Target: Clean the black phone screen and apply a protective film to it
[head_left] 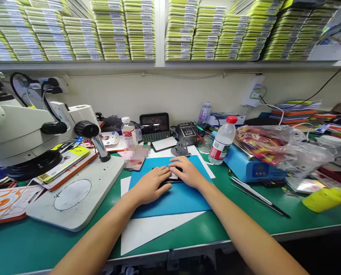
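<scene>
My left hand (153,184) lies nearly flat, fingers stretched out and a ring on one of them, over a flat dark object (174,181) on the blue mat (170,202). From the other side my right hand (187,172) reaches over the same object, its fingers extended and its fingertips close to those of my left hand. A small white patch (174,176) shows under the right fingers. Both hands cover most of the dark object, so its kind cannot be made out. White paper (147,236) sticks out beneath the mat.
A microscope (24,133) with its pale base (102,183) stands left. Right are tweezers (259,196), a red-capped bottle (223,141), a blue machine (245,164) under plastic bags, and a yellow squeeze bottle (325,199). Behind the mat sit a black stand (181,148) and a screen (155,124).
</scene>
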The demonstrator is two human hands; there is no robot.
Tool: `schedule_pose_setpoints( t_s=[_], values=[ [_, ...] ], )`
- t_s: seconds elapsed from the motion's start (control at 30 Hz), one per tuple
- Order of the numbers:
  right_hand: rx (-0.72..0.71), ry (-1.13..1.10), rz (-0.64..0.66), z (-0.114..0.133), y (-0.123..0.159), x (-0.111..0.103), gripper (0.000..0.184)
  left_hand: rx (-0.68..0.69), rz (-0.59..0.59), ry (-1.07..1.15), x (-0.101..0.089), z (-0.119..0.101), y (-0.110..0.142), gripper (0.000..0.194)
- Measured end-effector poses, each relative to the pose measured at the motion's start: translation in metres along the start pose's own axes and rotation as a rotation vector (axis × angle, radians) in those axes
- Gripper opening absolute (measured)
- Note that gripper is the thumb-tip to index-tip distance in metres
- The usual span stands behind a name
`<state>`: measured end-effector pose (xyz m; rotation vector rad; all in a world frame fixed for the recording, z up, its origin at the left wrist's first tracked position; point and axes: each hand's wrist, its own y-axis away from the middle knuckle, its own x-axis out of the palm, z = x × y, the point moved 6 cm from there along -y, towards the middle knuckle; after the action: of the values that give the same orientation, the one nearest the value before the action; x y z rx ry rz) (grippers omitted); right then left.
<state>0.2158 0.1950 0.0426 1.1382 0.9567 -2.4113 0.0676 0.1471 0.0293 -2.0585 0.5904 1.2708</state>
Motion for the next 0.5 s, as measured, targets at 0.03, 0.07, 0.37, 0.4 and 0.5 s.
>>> schedule_pose_setpoints(
  t_s=[0.03, 0.07, 0.37, 0.4, 0.5],
  values=[
    [0.001, -0.002, 0.001, 0.0, 0.0, 0.0, 0.024, -0.007, -0.009, -0.018, -0.001, 0.001, 0.0, 0.045],
    [0.0, -0.005, 0.004, 0.001, 0.001, 0.001, 0.023, -0.018, -0.028, -0.04, -0.004, 0.003, 0.0, 0.042],
    [0.003, -0.028, -0.002, 0.002, 0.003, 0.0, 0.022, -0.062, -0.075, -0.102, -0.014, 0.004, 0.0, 0.04],
    [0.002, -0.031, -0.003, 0.002, 0.003, 0.0, 0.022, -0.018, -0.052, -0.079, -0.009, -0.003, -0.001, 0.038],
    [-0.005, -0.04, -0.003, 0.002, 0.003, 0.0, 0.021, 0.093, 0.031, -0.037, 0.004, -0.021, -0.004, 0.042]
  ],
)
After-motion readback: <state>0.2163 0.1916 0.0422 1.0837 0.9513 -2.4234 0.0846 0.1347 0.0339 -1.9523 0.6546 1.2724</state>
